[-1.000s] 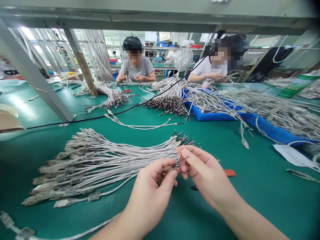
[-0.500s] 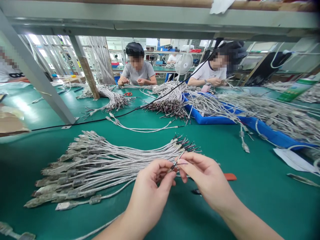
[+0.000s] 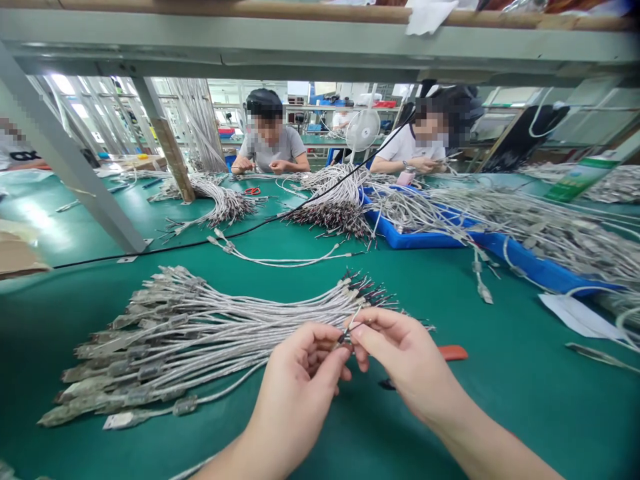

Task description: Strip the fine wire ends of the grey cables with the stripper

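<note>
Between thumb and fingers, my left hand [image 3: 305,387] pinches the stripped end of a white USB cable [image 3: 193,469], whose length runs out under my left wrist. Thin dark and pale wires [image 3: 353,325] fan out from that end. My right hand [image 3: 400,353] pinches at these wires, its fingertips close against those of the left. Behind both hands lies a bundle of USB cables [image 3: 240,333], clear plugs to the left and bare wire ends to the right. An orange-handled tool [image 3: 453,353] is partly hidden behind my right hand, so its kind cannot be made out.
Blue trays [image 3: 415,240] full of cables stand at the right. More cable piles [image 3: 333,207] lie farther back, near a black cord [image 3: 175,248] crossing the table. Metal posts [image 3: 95,153] and a shelf beam [image 3: 300,50] frame the view. Two co-workers [image 3: 270,143] sit opposite.
The view has shifted slightly, moving most things a little left in the picture. Both hands keep their pinch, and the dark wire between my fingertips has changed its angle.
</note>
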Tool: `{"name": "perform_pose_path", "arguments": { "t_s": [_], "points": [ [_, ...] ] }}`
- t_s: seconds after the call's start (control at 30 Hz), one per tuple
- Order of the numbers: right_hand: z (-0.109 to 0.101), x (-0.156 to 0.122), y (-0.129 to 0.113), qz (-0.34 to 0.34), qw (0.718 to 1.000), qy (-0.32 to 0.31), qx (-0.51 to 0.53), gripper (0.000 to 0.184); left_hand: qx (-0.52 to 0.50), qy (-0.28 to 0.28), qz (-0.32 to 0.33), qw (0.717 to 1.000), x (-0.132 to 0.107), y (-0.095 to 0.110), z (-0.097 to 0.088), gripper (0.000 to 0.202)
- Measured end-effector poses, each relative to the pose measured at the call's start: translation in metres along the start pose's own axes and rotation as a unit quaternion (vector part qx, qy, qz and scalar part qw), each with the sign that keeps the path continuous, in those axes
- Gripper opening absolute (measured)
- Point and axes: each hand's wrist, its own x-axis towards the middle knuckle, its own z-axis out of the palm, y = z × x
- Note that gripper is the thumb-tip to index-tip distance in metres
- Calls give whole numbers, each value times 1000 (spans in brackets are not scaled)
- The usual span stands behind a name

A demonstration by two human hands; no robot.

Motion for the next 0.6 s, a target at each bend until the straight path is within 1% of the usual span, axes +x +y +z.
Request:
{"name": "perform_pose_path", "arguments": {
  "t_s": [0.13,0.27,0.4,0.6],
  "points": [
    [0,0,-2,-1,1000,-20,-5,17,18,3,26,1000,1,-2,-1,7],
    [1,0,0,-7,1000,-24,10,12,32,7,21,999,0,-2,-1,7],
    [2,-1,1,-12,999,-23,29,10,25,-5,20,999,-2,0,0,7],
    [8,-3,-1,32,995,-29,89,16,-18,-17,-15,1000,-3,5,3,15]
  ]
}}
